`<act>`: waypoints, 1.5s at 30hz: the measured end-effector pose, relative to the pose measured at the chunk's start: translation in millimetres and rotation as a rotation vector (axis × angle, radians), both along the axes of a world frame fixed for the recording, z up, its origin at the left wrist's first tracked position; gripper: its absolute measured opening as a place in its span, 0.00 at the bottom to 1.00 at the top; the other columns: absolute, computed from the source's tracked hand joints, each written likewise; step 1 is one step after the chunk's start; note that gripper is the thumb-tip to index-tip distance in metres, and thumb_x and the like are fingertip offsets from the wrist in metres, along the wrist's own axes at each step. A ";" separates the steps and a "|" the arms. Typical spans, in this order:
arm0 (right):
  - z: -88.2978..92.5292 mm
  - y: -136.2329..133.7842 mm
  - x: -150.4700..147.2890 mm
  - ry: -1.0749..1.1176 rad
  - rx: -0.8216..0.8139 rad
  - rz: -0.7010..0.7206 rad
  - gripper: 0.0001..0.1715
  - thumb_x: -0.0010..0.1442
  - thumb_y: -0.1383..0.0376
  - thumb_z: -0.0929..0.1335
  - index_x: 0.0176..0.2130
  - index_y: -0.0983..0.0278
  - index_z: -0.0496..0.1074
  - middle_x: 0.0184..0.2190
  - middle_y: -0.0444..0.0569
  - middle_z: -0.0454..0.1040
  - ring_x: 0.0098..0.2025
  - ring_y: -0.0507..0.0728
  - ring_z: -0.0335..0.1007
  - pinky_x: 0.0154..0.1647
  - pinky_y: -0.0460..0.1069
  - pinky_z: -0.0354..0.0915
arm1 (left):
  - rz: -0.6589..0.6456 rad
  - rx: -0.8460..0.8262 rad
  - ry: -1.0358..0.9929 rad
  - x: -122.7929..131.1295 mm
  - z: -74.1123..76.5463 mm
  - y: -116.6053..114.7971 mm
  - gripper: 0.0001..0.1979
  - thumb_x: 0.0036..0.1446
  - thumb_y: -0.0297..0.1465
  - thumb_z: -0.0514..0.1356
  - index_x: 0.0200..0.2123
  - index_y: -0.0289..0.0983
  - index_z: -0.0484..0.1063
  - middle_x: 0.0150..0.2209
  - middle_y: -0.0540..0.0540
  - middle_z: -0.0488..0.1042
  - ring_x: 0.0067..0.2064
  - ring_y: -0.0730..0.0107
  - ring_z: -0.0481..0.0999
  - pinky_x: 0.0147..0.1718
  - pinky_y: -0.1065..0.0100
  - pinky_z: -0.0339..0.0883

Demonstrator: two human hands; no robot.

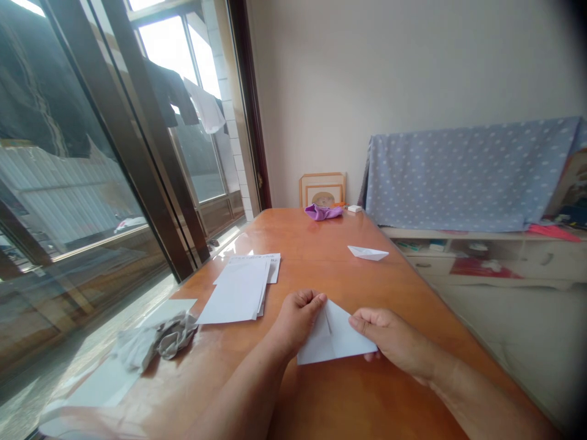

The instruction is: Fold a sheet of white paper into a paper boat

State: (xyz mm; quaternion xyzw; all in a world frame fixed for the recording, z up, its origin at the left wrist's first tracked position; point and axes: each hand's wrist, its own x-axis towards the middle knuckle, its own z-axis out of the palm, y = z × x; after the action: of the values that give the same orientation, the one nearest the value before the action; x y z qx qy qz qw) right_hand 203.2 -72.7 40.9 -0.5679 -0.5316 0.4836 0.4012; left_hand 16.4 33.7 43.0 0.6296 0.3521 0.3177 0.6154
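A folded sheet of white paper point(337, 339) is held just over the near part of the wooden table, its outline roughly triangular with a crease down the middle. My left hand point(300, 321) pinches its upper left edge between thumb and fingers. On the other side, my right hand point(380, 333) grips the right edge, thumb on top and fingers underneath. Farther off on the table, to the right, lies a folded white paper boat point(368, 253). Left of my hands rests a stack of white paper sheets point(236, 290), with print showing on one at the back.
The brown wooden table point(316, 244) runs to the wall. A crumpled grey cloth point(172, 336) lies at its left edge by the glass doors. At the far end are a purple cloth point(323, 212), a small white box point(354, 209) and a picture frame point(339, 178). A low cabinet point(541, 260) stands right.
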 end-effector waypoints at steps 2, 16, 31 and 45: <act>2.3 -0.7 0.5 -0.006 0.000 0.006 0.25 0.68 0.48 0.63 0.31 0.64 0.70 0.23 0.43 0.71 0.25 0.51 0.65 0.27 0.46 0.56 | 0.001 -0.004 -0.005 0.3 -0.5 0.2 0.22 0.56 0.49 0.63 0.28 0.36 0.66 0.21 0.54 0.63 0.22 0.77 0.59 0.22 0.73 0.49; 3.6 -1.0 2.4 0.070 0.025 0.018 0.25 0.65 0.46 0.66 0.31 0.64 0.67 0.25 0.41 0.65 0.26 0.50 0.57 0.27 0.46 0.54 | -0.071 -0.035 0.025 3.8 7.2 -11.7 0.20 0.56 0.48 0.64 0.29 0.35 0.71 0.24 0.52 0.66 0.24 0.77 0.61 0.23 0.74 0.51; 8.8 -7.0 21.2 -0.062 -0.101 0.158 0.24 0.66 0.48 0.65 0.32 0.65 0.70 0.26 0.44 0.70 0.27 0.51 0.62 0.29 0.46 0.56 | -0.052 0.025 0.042 3.4 5.7 -8.1 0.19 0.58 0.46 0.63 0.29 0.35 0.70 0.23 0.52 0.64 0.24 0.77 0.61 0.22 0.74 0.51; 4.1 -4.3 12.3 -0.063 -0.033 0.067 0.22 0.64 0.48 0.66 0.34 0.64 0.68 0.25 0.40 0.64 0.26 0.49 0.55 0.26 0.45 0.53 | -0.130 -0.035 0.015 4.4 2.1 -7.1 0.21 0.58 0.49 0.63 0.31 0.35 0.71 0.25 0.51 0.67 0.24 0.77 0.61 0.23 0.74 0.53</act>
State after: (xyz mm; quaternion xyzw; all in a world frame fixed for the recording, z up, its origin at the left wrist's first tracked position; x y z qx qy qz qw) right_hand 215.5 -77.0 45.0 -0.5712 -0.5547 0.4874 0.3583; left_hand 20.8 26.6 45.1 0.6427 0.3206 0.2662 0.6429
